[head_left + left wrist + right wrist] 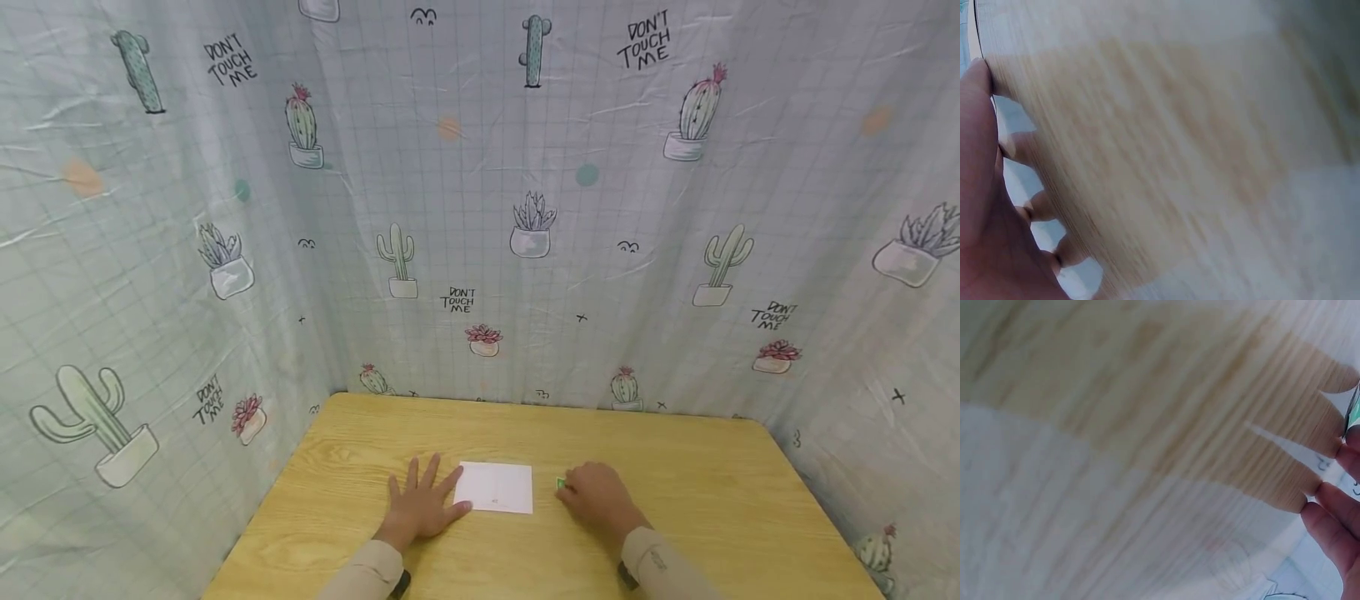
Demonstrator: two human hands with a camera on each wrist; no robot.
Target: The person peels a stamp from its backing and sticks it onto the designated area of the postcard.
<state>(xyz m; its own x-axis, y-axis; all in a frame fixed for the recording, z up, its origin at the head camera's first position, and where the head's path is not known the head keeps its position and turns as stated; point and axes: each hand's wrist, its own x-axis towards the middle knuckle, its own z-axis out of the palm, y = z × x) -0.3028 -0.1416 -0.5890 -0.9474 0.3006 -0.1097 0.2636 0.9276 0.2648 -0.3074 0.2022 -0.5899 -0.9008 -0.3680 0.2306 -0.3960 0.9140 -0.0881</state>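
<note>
A white rectangular sheet of paper point(493, 487), with a small faint mark near its lower edge, lies on the wooden table point(705, 492). My left hand point(423, 504) rests with fingers spread at the paper's left side, thumb and index fingertip at its edge. To the right of the paper, my right hand point(600, 496) pinches a small green piece point(561, 482) that sticks out at its fingertips. In the right wrist view the fingers point(1335, 531) touch the tabletop, and a sliver of the green piece point(1355, 411) shows at the frame's edge.
A curtain point(480, 208) printed with cacti encloses the table at the back and both sides. The table's far edge point(540, 406) meets the curtain. Dark bands show at both wrists beneath the light sleeves point(367, 571).
</note>
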